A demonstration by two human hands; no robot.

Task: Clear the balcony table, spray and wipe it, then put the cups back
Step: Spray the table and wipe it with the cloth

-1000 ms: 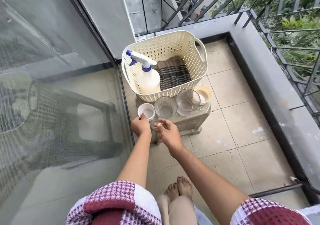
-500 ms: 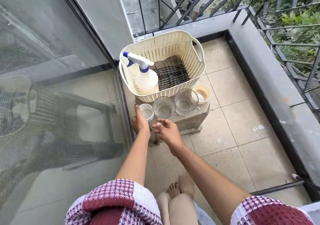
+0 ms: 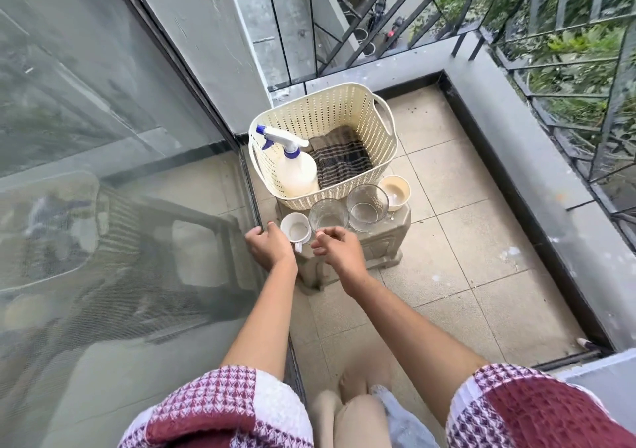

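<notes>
1. Left grip (image 3: 268,245) loosely curled, empty, just beside small white ceramic mug (image 3: 295,230) at near-left corner of small beige plastic surface (image 3: 378,245); a clumsy grab could knock it off.
2. Right grip (image 3: 339,248) loosely curled, empty, near clear glass tumbler (image 3: 327,216); cups are packed close and could tip.
3. Cream perforated plastic basket (image 3: 330,110) crowds far side; may slide.
</notes>
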